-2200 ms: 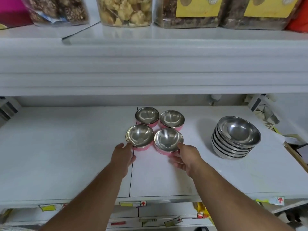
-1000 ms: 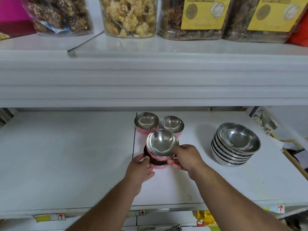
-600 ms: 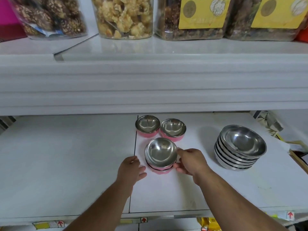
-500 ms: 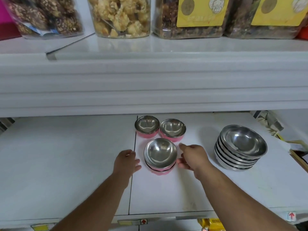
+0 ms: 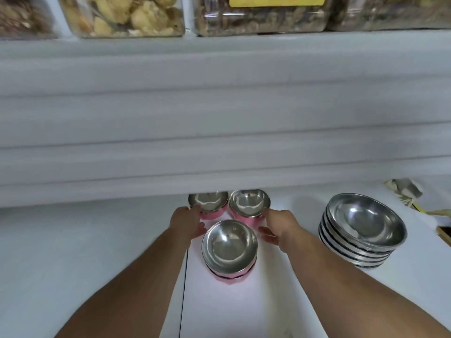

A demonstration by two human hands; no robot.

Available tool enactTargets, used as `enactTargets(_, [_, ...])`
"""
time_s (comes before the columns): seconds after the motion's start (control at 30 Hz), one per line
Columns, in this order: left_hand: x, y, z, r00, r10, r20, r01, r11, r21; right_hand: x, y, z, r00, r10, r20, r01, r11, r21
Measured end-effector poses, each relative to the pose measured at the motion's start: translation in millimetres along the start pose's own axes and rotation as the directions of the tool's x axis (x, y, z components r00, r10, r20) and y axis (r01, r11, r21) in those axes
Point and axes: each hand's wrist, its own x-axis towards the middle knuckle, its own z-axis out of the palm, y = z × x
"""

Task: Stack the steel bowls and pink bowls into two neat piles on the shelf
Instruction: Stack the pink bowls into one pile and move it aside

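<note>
A short pile of two pink bowls (image 5: 229, 250) with steel insides stands on the white shelf (image 5: 97, 252) between my forearms. Behind it sit two single pink bowls, the left one (image 5: 210, 203) and the right one (image 5: 249, 203), partly under the upper shelf's edge. My left hand (image 5: 186, 223) reaches the left bowl's near rim, fingers spread. Next to the right bowl's near rim is my right hand (image 5: 278, 226), also with fingers apart. Neither hand holds anything. A pile of several steel bowls (image 5: 363, 228) stands at the right.
The thick front edge of the upper shelf (image 5: 219, 118) hangs low over the back bowls. Clear jars of snacks (image 5: 122, 15) stand on it. Crumpled paper (image 5: 402, 191) lies at the far right, beside a wooden edge (image 5: 444, 234).
My right hand set one pink bowl into another and let go. Both hands then moved back from that pile to the two rear bowls. The camera dropped closer.
</note>
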Motion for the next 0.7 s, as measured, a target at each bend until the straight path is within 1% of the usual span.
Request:
enactTargets(0.2, [11.2,-4.1,5.0,1.000,-0.010,0.002,0.010,1.000,-0.026,15.9,2.7,14.0,0.999,0.032,0.019,-0.032,0.999,0.000])
enactTargets(0.37, [9.8,-1.1,-5.1,0.999,0.037,-0.030,-0.039,0.997,-0.068,13.9,2.0,15.3,0.999,0.023,0.035,-0.024,0.999,0.044])
enactTargets(0.57, [-20.7,9.4,-31.5,0.996,0.093,0.010,-0.092,0.994,-0.067,-7.0,-2.3,2.2,1.000,-0.014,0.014,0.012,0.995,0.096])
enactTargets(0.7, [-55.6,17.0,-42.9,0.995,0.086,0.050,-0.082,0.993,-0.081,-27.1,-7.4,-10.8,0.999,-0.051,-0.003,0.051,0.985,0.165])
